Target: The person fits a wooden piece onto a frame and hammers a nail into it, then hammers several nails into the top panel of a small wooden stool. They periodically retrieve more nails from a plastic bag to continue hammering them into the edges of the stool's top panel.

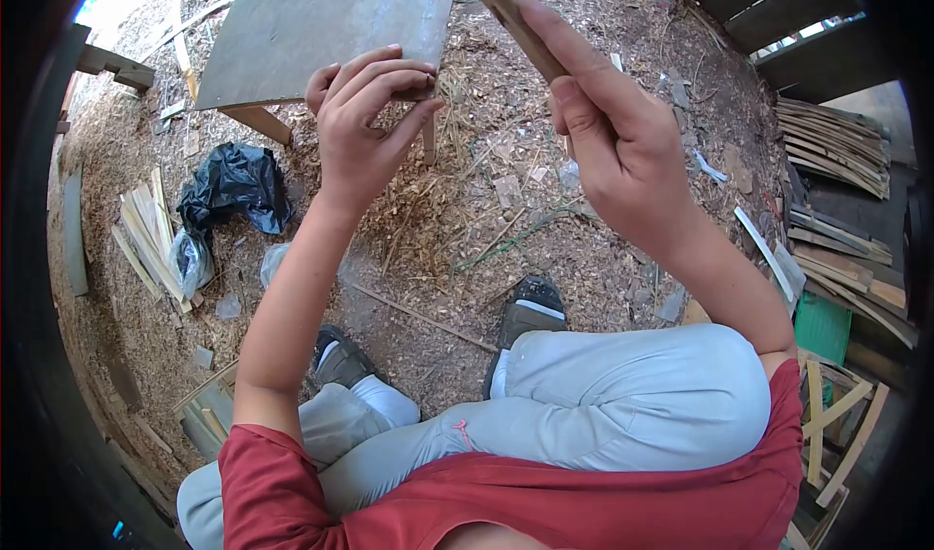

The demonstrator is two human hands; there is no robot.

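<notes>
My right hand [623, 132] grips a hammer [514, 17] by its wooden handle, the thumb and forefinger stretched along it. The dark hammer head is raised near the top edge of the view, beside the far right corner of a grey board-topped table [311, 35]. At the table's near right corner is my left hand [368, 112], its fingers curled and the thumb drawn toward the fingertips. Whatever lies between those fingertips is too small or hidden to make out.
Wood shavings cover the ground [525, 180]. A black plastic bag [233, 188] and wood strips [151, 239] lie at left. Stacked slats [837, 146], a green container [822, 326] and a wooden frame [837, 414] stand at right. My bent knees are below.
</notes>
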